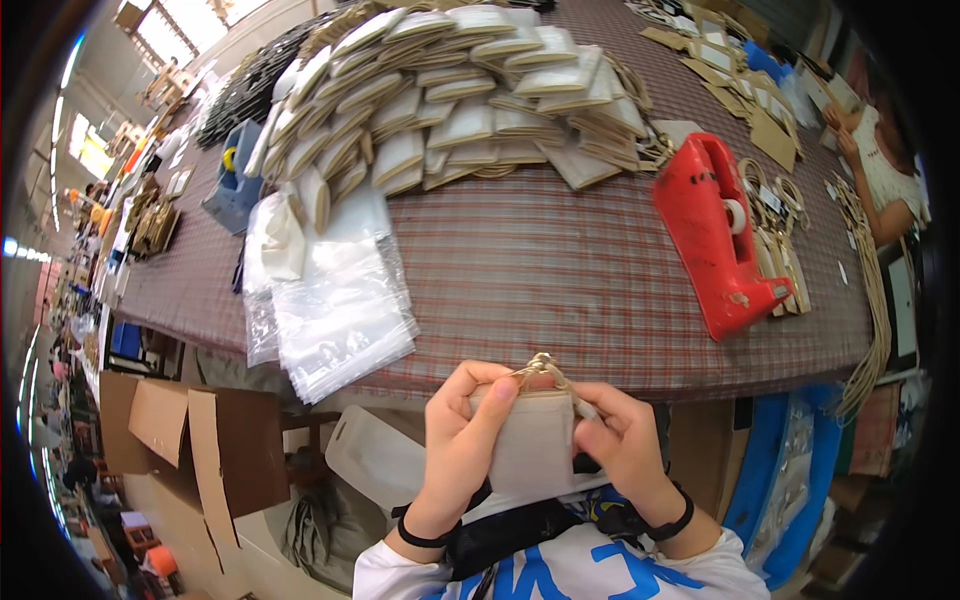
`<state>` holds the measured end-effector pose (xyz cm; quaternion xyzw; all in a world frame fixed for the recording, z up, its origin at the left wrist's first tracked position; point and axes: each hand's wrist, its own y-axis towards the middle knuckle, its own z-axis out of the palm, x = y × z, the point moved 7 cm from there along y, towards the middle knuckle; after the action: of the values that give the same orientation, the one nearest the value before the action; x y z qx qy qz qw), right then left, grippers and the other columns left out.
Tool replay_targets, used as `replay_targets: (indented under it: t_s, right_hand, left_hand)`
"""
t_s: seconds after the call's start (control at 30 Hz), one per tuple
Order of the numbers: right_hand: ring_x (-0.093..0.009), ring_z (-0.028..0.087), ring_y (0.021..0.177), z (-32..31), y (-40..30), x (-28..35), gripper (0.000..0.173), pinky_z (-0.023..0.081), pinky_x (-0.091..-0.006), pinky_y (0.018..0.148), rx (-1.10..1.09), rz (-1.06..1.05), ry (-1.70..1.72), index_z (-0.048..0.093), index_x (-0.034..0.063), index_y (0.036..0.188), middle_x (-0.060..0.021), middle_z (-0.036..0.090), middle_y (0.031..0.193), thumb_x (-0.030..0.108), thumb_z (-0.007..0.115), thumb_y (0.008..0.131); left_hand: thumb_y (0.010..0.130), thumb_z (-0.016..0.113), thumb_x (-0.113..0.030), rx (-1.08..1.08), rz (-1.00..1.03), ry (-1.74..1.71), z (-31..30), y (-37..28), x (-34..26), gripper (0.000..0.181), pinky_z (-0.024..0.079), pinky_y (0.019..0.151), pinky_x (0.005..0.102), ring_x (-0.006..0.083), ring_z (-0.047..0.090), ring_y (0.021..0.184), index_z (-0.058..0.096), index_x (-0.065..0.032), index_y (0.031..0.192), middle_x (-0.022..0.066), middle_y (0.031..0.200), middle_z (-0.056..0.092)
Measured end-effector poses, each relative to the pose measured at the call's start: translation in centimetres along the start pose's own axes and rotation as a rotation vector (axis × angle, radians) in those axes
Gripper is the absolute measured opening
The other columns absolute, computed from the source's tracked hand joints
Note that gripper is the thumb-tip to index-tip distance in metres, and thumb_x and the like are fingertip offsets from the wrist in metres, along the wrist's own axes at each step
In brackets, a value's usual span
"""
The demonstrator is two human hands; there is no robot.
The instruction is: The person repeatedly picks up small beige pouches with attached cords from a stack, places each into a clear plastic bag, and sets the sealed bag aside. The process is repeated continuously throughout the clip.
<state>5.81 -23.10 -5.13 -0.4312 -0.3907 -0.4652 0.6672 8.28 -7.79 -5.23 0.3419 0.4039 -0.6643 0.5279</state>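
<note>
Between my two hands is a small light-beige pouch [531, 442], held upright in front of my lap near the table's front edge. Gold-coloured metal hardware [540, 364] and a tan strap stick up from its top. My left hand [466, 431] grips the pouch's upper left side, thumb across the front. At the right side, my right hand [619, 431] pinches a pale strip or strap end by the pouch's edge; the exact piece is partly hidden by the fingers. Clear plastic bags [341, 307] lie ahead to the left, overhanging the table edge.
A large stack of wrapped beige pouches [457, 97] covers the far table. On the right stands a red tape dispenser [705, 232], on the left a blue-grey one [236, 176]. An open cardboard box [225, 450] sits lower left. Cords [866, 322] hang at right, near another person [885, 165].
</note>
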Motion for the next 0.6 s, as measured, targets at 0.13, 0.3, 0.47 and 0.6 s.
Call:
replay_targets:
  t_s: [0.13, 0.3, 0.47, 0.6]
  right_hand:
    - [-0.007, 0.059, 0.088, 1.4, 0.3, -0.9, 0.051, 0.050, -0.0218, 0.076, 0.139, 0.119, -0.048, 0.058, -0.0064, 0.122, -0.0055, 0.065, 0.101, 0.016, 0.078, 0.081]
    - [-0.013, 0.063, 0.094, 0.7, 0.8, -1.1, 0.048, 0.051, -0.0261, 0.082, 0.081, 0.123, 0.056, 0.059, -0.0075, 0.118, -0.0096, 0.067, 0.106, 0.013, 0.077, 0.079]
    - [-0.021, 0.065, 0.101, -1.2, 0.9, -0.7, 0.053, 0.051, -0.0319, 0.088, -0.024, 0.088, 0.399, 0.054, -0.0086, 0.122, -0.0155, 0.066, 0.112, 0.009, 0.072, 0.076]
    - [-0.022, 0.065, 0.100, -2.3, 1.0, -1.2, 0.052, 0.051, -0.0316, 0.089, -0.066, 0.079, 0.425, 0.053, -0.0083, 0.122, -0.0157, 0.065, 0.113, 0.007, 0.069, 0.075]
  left_hand:
    - [0.098, 0.059, -0.017, 0.027, -0.003, 0.001, -0.2, -0.3, 0.4, 0.017, 0.047, 0.073, 0.0196, 0.0038, 0.058, 0.084, 0.058, -0.0010, 0.104, 0.0036, 0.097, 0.066]
    - [0.095, 0.059, -0.009, -0.191, 0.517, 0.633, -2.7, -1.4, -5.3, 0.010, 0.048, 0.079, 0.0287, 0.0159, 0.063, 0.085, 0.064, -0.0002, 0.096, 0.0097, 0.096, 0.071]
    - [0.087, 0.065, -0.004, -0.614, 0.718, 1.633, -6.9, -2.8, -9.1, 0.020, 0.048, 0.092, 0.0415, 0.0346, 0.062, 0.104, 0.067, 0.0036, 0.104, 0.0145, 0.106, 0.070]
    - [0.083, 0.068, -0.002, -0.516, 0.678, 1.652, -8.4, -3.4, -8.7, 0.021, 0.049, 0.092, 0.0417, 0.0329, 0.062, 0.106, 0.070, 0.0022, 0.103, 0.0122, 0.107, 0.070]
